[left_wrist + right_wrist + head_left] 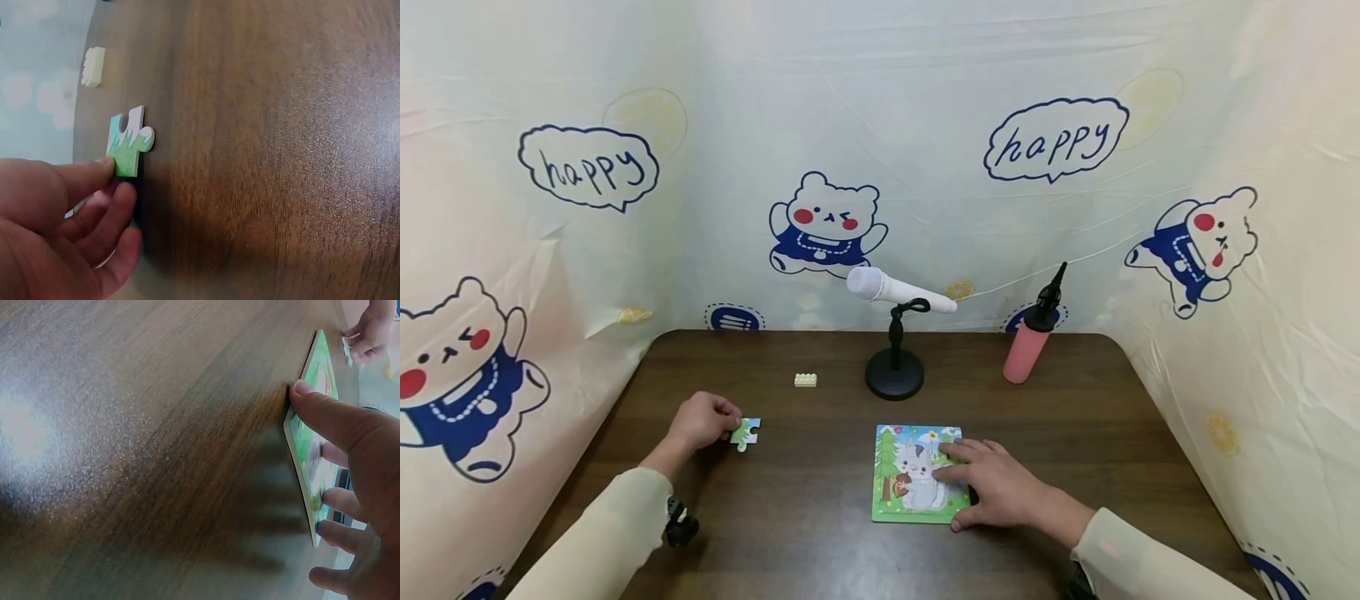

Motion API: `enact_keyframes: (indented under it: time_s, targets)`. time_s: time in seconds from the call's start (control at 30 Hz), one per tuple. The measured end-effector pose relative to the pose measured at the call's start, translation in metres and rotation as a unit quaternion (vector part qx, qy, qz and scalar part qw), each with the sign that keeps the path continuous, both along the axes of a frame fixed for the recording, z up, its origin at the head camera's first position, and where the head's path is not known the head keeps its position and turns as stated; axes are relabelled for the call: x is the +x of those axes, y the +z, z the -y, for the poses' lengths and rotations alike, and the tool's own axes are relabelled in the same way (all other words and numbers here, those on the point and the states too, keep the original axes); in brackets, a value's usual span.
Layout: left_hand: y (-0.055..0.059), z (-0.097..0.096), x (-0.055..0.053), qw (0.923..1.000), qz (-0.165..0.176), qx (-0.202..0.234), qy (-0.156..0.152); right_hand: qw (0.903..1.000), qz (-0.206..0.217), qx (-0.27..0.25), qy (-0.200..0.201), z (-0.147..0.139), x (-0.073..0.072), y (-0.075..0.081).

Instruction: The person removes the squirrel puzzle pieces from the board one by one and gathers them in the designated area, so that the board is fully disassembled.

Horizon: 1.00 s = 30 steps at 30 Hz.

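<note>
On the left side of the table my left hand (702,421) pinches a jigsaw piece (745,432) by one edge. The left wrist view shows the thumb on the green part of the piece (127,150), with its notch and knob clear of the fingers. My right hand (1003,487) rests over the right side of a square picture puzzle (891,492) of a light-furred cartoon animal on green. Its fingers are spread, their tips on the picture, and the thumb (319,407) lies at the puzzle's near edge. The hand hides part of the puzzle's right side.
A white microphone (895,291) on a black round-based stand (895,375) is behind the puzzle. A pink bottle-shaped pump (1026,354) with a black top leans at the back right. Behind the left hand lies a pale yellow toy brick (806,380). A printed curtain (925,100) borders the table.
</note>
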<state>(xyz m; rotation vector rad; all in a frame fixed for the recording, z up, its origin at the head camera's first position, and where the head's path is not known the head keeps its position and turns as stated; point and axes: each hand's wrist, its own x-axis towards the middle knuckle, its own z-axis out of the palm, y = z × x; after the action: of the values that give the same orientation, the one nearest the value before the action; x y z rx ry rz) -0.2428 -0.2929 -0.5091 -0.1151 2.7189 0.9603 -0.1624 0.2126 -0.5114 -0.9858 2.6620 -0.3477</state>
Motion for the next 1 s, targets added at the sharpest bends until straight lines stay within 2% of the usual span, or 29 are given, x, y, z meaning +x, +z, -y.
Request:
enact_keyframes:
  time_s: [0.1, 0.23, 0.47, 0.6, 0.77, 0.9, 1.0]
  targets:
    - [0.002, -0.003, 0.001, 0.9992, -0.016, -0.037, -0.003, 1.0000, 0.001, 0.001, -0.001, 0.001, 0.000, -0.001]
    - [0.002, -0.006, 0.002, 0.9978, -0.021, -0.062, -0.001, 1.0000, 0.000, 0.000, -0.001, 0.002, 0.000, -0.002]
    - [0.002, -0.009, -0.001, 0.9972, -0.014, -0.073, 0.012, 1.0000, -0.001, 0.000, 0.000, 0.002, -0.001, -0.001]
    - [0.007, -0.021, -0.003, 0.9969, -0.042, -0.067, 0.010, 1.0000, -0.001, 0.001, 0.000, 0.001, -0.001, 0.001]
    - [0.023, -0.066, 0.000, 0.9963, -0.079, -0.029, -0.017, 0.9999, -0.009, -0.011, -0.001, -0.002, 0.001, 0.002]
    - [0.033, -0.112, 0.007, 0.9961, -0.064, 0.041, -0.044, 0.9994, -0.011, -0.031, 0.005, -0.007, 0.001, 0.001]
    - [0.035, -0.146, 0.014, 0.9921, -0.039, 0.104, -0.058, 0.9991, -0.003, -0.041, 0.008, -0.010, 0.000, -0.001]
